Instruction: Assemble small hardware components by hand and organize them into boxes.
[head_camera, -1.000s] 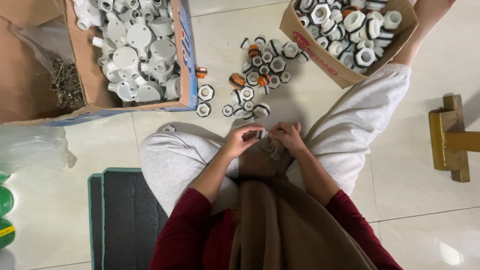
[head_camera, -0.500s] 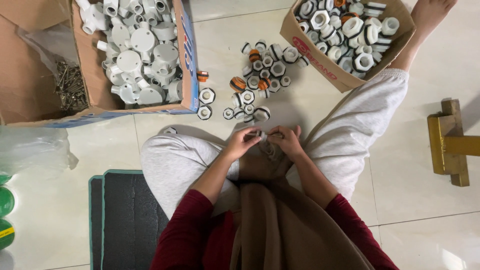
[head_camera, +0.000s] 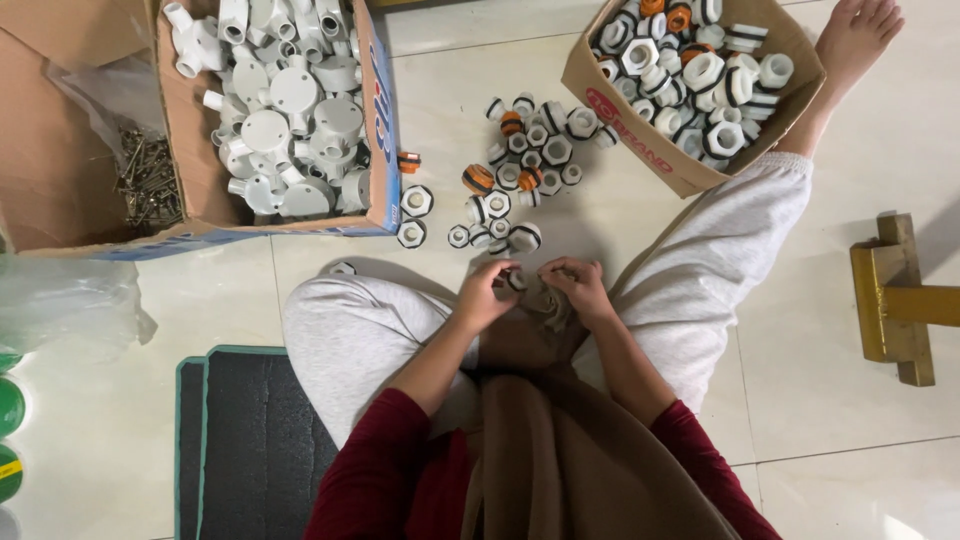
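Tiled floor (head_camera: 880, 130): fittings (head_camera: 515, 180), boxes (head_camera: 690, 150), perhaps mat (head_camera: 250, 440).

Little has shifted — the left hand (head_camera: 487, 292) and right hand (head_camera: 578, 288) have drawn marginally closer around the small white fitting (head_camera: 516, 279).

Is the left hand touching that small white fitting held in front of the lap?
Touching. The head view shows the left hand with its fingertips closed on the small white fitting, no gap visible; the right hand meets it from the other side.
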